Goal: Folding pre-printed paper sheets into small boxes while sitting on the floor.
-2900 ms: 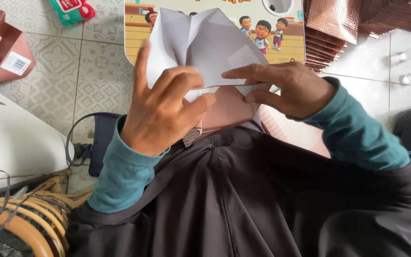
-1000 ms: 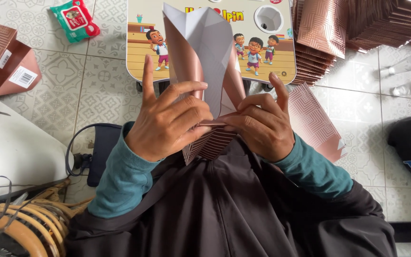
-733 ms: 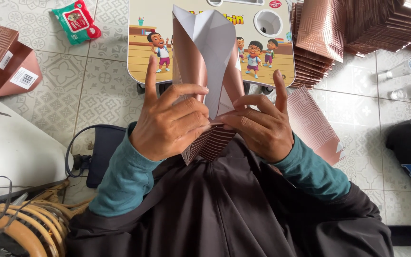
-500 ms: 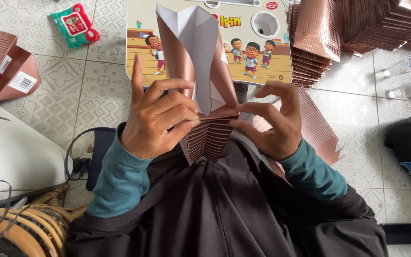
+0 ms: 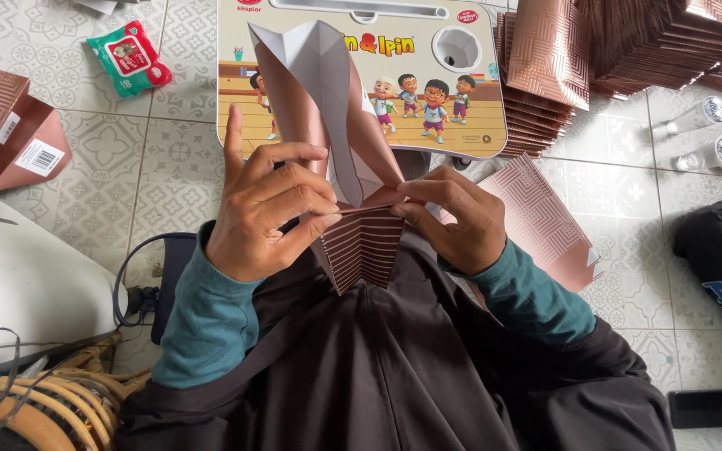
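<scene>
Op: While both hands pinch it over my lap, the copper paper bag [image 5: 367,242] stands half-folded, mouth up.

Obs: Fingers?

Op: Left hand [image 5: 265,217] and right hand [image 5: 453,221] are clamped on its fold line. I judge it light, thin, easily creased; best held at the folded edges, not the flaps.

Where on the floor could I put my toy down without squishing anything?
Bare tiles lie between the red wipes pack, the cartoon lap table and the left hand. The right side is crowded with stacked copper bags and two bottles.
</scene>
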